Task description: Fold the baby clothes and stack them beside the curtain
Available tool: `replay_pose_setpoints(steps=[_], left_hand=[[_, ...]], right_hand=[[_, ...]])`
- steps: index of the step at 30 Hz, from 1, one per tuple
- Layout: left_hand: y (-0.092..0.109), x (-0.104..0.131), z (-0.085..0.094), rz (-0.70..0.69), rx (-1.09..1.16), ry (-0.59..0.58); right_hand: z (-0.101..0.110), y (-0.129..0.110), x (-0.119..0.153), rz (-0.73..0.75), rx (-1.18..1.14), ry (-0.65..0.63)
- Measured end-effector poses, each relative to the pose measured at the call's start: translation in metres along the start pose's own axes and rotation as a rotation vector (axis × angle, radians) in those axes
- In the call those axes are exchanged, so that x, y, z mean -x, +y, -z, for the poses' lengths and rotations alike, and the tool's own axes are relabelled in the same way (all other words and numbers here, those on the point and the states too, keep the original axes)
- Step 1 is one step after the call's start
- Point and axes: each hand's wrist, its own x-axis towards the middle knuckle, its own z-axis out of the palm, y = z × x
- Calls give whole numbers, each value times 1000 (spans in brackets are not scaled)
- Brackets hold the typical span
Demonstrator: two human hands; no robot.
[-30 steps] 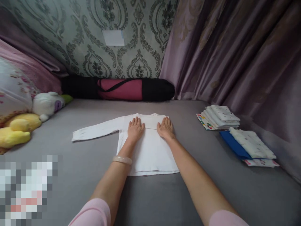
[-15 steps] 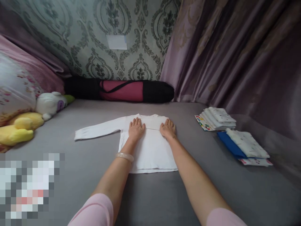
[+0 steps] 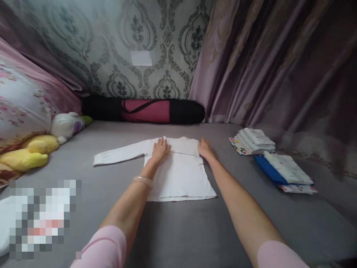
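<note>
A white long-sleeved shirt [image 3: 178, 175] lies flat on the grey sheet [image 3: 184, 230], its left-side sleeve stretched out to the left. The other sleeve is folded across the upper chest, where its edge shows as a line. My left hand [image 3: 161, 149] rests on the shirt's upper left part, fingers spread and pointing away, holding nothing. At the upper right edge of the shirt is my right hand [image 3: 205, 149], its fingers bent down by the shoulder; whether cloth is between them cannot be made out.
Two stacks of folded cloths, one white [image 3: 255, 140] and one with blue [image 3: 290, 169], sit at right. A black and red bag [image 3: 146, 110] lies along the wall. Yellow [image 3: 30, 154] and white plush toys [image 3: 65, 125] are at left, beside a blurred patch.
My right hand has shifted right, from lying on the folded part to the shirt's right edge. My left hand stays on the shirt. The camera view has shifted a little.
</note>
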Motion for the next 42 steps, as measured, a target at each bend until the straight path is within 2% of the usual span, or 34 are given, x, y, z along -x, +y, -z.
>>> replay_pose_setpoints(steps=[4, 7, 10, 18, 22, 25, 27, 30, 32, 35, 37, 39, 42], left_hand=[[2, 5, -6, -35, -38, -14], [0, 8, -14, -38, -78, -6], [-3, 9, -16, -34, -99, 2], [-6, -1, 0, -33, -105, 14], [-6, -7, 9, -15, -80, -30], [-14, -6, 18, -77, 15, -78], [-29, -2, 26, -104, 131, -35], [-66, 13, 39, -30, 221, 149], [-97, 28, 50, 127, 155, 267], [-141, 51, 68, 484, -4, 383], [-164, 64, 78, 642, -61, 413], [-180, 73, 85, 745, -88, 410], [-198, 80, 90, 863, -87, 315]], right_hand=[[-15, -31, 2, 158, 9, 27], [-26, -41, 3, 112, 22, 23], [-33, -38, 3, 72, 26, 44], [-38, -36, 2, 44, 51, 61], [-33, -38, 0, 27, 61, 6], [-25, -39, -2, 16, 60, -53], [-20, -41, -3, 8, 50, -65], [-17, -49, 1, 62, 51, 8], [-18, -61, 8, 159, 49, 52], [-25, -89, 20, 334, 11, 20], [-32, -109, 28, 451, -24, -30], [-40, -127, 33, 541, -53, -71], [-48, -143, 36, 581, -62, -140]])
